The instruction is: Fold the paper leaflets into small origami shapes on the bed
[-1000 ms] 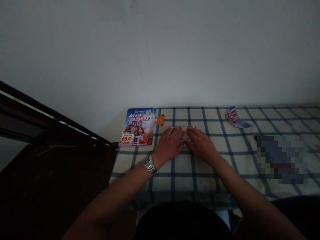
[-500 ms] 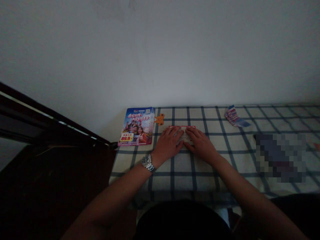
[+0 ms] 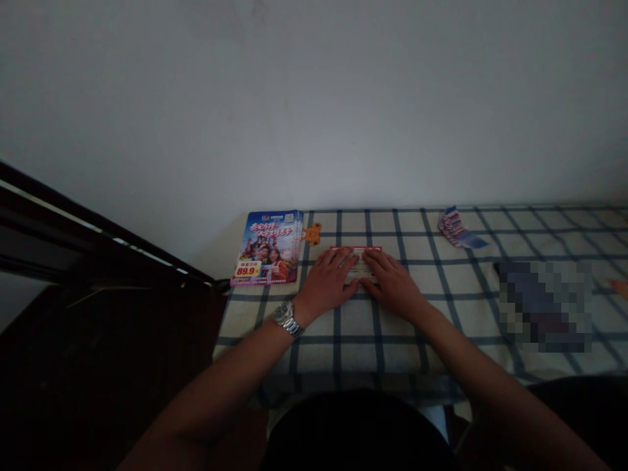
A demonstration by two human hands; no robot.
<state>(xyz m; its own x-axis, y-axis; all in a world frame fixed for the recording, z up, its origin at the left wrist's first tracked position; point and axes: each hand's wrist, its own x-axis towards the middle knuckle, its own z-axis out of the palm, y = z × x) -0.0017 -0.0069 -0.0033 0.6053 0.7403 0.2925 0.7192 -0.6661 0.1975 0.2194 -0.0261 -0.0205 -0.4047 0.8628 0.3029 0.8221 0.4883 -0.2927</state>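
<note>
A sheet of printed paper with a red top edge (image 3: 360, 261) lies on the checked tablecloth, mostly hidden under both hands. My left hand (image 3: 331, 278), with a metal watch (image 3: 287, 318) on its wrist, rests on the paper's left part, fingers stretched forward. Flat on the right part lies my right hand (image 3: 390, 280), its fingers also extended. The two thumbs point toward each other near the paper's lower edge. Neither hand grips anything.
Left of my hands is a stack of colourful flyers (image 3: 267, 248), beside an orange bear figure (image 3: 311, 234). A folded, pleated flyer (image 3: 458, 229) lies at the back right. A blurred-out dark object (image 3: 540, 307) is on the right of the checked tablecloth (image 3: 353, 353). The wall (image 3: 314, 104) borders the back.
Both hands stay on the paper in nearly the same pose. The whole view has shifted very slightly; nothing else has visibly moved.
</note>
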